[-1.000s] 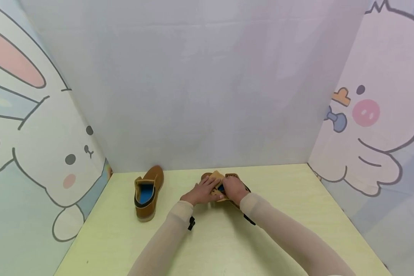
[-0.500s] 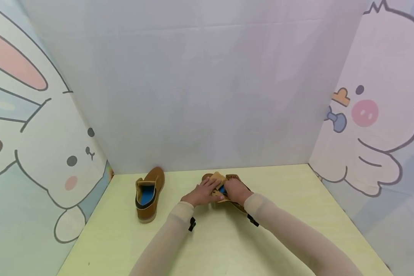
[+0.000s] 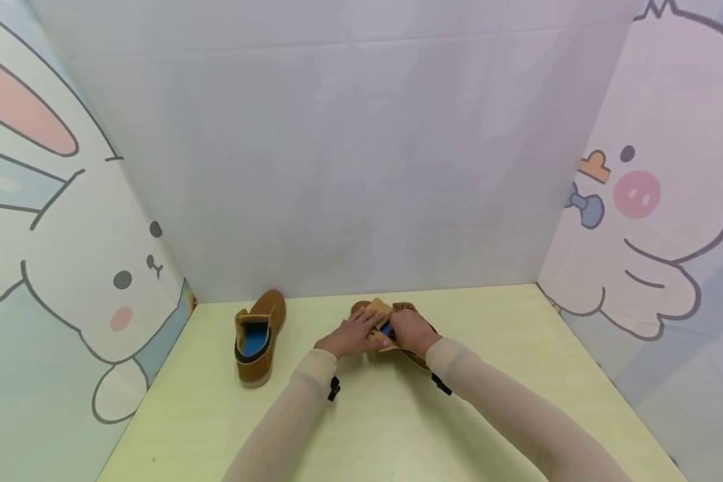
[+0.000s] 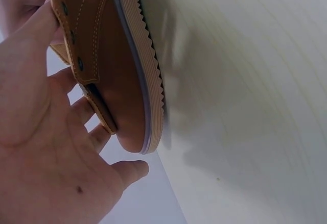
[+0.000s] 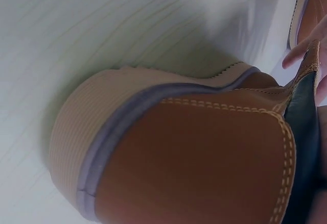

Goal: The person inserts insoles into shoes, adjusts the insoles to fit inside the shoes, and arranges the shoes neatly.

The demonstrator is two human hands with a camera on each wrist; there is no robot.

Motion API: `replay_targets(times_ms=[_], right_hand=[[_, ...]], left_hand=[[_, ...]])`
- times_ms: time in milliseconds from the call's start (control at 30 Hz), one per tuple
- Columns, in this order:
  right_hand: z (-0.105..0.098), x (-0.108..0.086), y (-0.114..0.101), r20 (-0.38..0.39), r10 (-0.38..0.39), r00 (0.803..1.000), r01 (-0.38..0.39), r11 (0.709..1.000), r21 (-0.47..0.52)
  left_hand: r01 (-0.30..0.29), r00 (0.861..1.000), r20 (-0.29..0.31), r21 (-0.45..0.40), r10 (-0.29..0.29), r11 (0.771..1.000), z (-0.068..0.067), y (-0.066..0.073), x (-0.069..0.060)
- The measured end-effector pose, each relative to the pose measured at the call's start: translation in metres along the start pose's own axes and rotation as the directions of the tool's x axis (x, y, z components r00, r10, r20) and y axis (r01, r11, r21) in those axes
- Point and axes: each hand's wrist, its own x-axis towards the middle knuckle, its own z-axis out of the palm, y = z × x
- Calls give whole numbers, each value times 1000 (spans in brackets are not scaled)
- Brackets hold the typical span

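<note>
A brown leather shoe (image 3: 419, 362) with a blue insole lies aslant at the table's back, toe to the left. My left hand (image 3: 352, 337) spans its front: fingers spread over the tan tongue (image 3: 379, 308), thumb on the near eyelet flap. In the left wrist view that thumb touches the flap's edge (image 4: 76, 63), and the little finger sticks out free. My right hand (image 3: 411, 331) is curled, its fingers down in the shoe opening; whatever they hold is hidden. The right wrist view shows mostly the shoe's heel (image 5: 194, 163) and dark collar (image 5: 304, 142).
A matching brown shoe (image 3: 255, 370) stands at the left, toe toward the back wall (image 3: 361, 167). Cartoon-printed side walls (image 3: 657, 254) rise on both sides of the pale yellow table (image 3: 361, 435). Black wrist devices (image 3: 441, 384) sit under both forearms.
My right wrist has shifted slightly right and back, the hand staying at the shoe opening. The left hand and both shoes keep their places; the head view sways a little.
</note>
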Motion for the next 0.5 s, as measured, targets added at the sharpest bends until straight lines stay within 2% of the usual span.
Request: replay_targets(times_ms=[233, 500], right_hand=[[-7, -10, -4, 56, 54, 997, -57, 998, 38], [-9, -10, -3, 66, -4, 998, 1, 999, 40]], left_hand=[[-16, 1000, 4, -19, 16, 1000, 2, -2, 1], [-13, 1000, -3, 3, 13, 1000, 1, -3, 1]])
